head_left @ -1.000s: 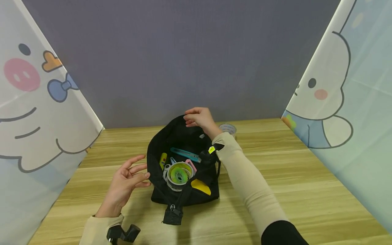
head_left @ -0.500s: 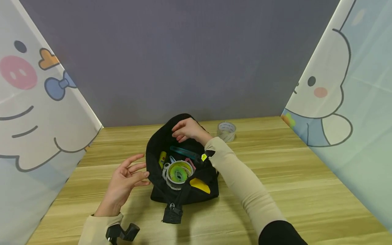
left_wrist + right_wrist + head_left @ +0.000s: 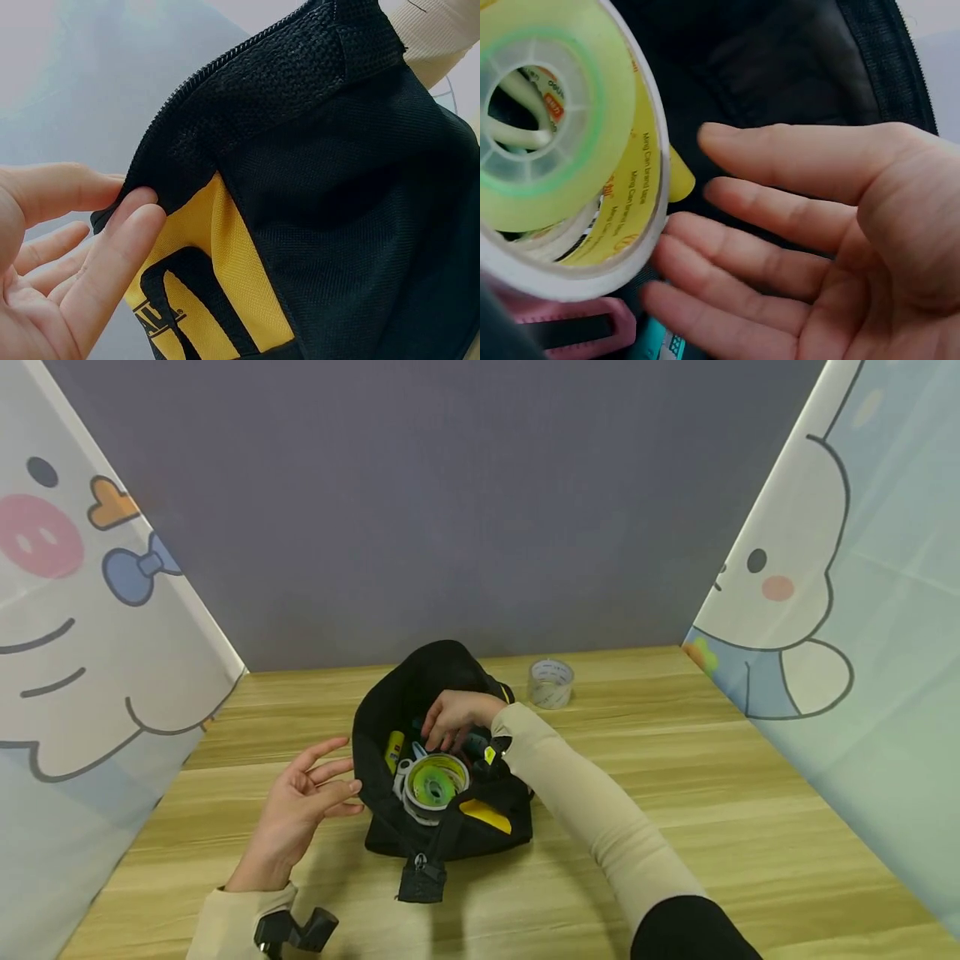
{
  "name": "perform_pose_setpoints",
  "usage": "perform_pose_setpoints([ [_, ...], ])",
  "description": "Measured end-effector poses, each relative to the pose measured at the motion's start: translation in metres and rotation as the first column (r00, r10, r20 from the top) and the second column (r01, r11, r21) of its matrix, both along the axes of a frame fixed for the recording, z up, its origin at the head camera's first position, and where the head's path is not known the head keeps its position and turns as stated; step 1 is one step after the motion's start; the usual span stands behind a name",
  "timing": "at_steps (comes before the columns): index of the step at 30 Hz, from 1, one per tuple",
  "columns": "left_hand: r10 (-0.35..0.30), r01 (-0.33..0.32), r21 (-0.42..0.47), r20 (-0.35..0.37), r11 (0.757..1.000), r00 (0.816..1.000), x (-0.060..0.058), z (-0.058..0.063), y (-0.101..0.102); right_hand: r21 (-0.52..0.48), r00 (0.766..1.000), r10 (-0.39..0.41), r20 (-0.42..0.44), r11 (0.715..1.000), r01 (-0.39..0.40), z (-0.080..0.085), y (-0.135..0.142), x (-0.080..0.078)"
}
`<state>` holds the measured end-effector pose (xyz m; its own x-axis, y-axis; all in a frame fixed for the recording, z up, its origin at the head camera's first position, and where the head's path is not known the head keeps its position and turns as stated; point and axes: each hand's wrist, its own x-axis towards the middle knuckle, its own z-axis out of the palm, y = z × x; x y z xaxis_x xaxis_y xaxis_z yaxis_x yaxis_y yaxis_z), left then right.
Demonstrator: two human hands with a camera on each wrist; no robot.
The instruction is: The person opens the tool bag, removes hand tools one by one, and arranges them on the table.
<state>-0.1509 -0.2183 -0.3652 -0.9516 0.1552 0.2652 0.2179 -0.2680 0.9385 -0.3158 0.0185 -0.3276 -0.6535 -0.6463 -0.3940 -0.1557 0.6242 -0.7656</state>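
Note:
A black bag (image 3: 371, 743) with yellow panels stands unzipped on the table. At its left rim my left hand (image 3: 300, 802) pinches the zipper edge between thumb and fingers, as the left wrist view shows. My right hand (image 3: 459, 717) is inside the bag with fingers extended and nothing held. Beside its fingertips is a wide tape roll (image 3: 641, 172) with a yellow printed core, and a smaller green tape roll (image 3: 577, 52) nests in it. Close to the fingers lie a pink-framed item (image 3: 592, 330) and a teal utility knife (image 3: 658, 341), both partly hidden.
A yellow tube (image 3: 394, 750) leans at the bag's inner left. Behind the bag to the right stands a clear tape roll (image 3: 551, 685) on the wooden table (image 3: 675, 777). A grey panel (image 3: 465, 510) closes the back, with cartoon-printed sheets at both sides.
My right hand has moved from above the bag's back rim down and toward me into the bag, covering the utility knife in the head view. The left hand stays at the rim.

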Motion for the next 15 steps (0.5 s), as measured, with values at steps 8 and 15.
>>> perform_pose_setpoints([
  [8,-0.005,0.005,0.006,0.001,1.0,1.0,0.001,0.0,0.0,0.101,0.997,0.072,0.033,0.992,-0.075,-0.008,0.001,0.0],
  [15,-0.003,0.003,0.005,0.004,1.0,1.0,0.0,0.0,-0.001,0.135,0.994,0.108,0.014,0.985,-0.109,-0.014,0.002,-0.001],
])
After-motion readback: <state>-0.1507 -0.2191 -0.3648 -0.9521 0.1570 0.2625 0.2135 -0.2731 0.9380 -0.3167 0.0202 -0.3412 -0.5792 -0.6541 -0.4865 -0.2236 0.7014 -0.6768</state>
